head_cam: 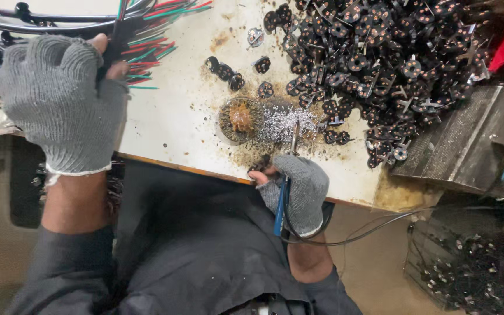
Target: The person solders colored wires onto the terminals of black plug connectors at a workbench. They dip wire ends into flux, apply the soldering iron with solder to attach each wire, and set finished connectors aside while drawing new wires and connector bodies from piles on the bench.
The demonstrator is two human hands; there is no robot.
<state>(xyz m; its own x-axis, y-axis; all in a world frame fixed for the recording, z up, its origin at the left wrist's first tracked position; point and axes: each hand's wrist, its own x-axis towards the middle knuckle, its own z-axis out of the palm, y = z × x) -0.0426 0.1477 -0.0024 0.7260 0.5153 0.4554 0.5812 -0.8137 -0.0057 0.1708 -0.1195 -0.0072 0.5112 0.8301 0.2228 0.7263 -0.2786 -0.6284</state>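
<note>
We see the left hand [59, 102], grey-gloved, curled closed around a bundle of wires [141, 41] with red and green ends, thumb pressed on top, at the worktable's [188, 116] left edge. Right hand [300, 189] is fisted on a soldering iron [293, 146], blue handle and cable running under the palm, tip resting on the table beside a silvery solder pile [281, 123]. A round flux tin [239, 118] sits just left of it. Heap of small black round parts [380, 64] lies beyond.

Gloved left hand [59, 102] grips wires [147, 35]; right hand [298, 189] holds soldering iron [294, 137].
</note>
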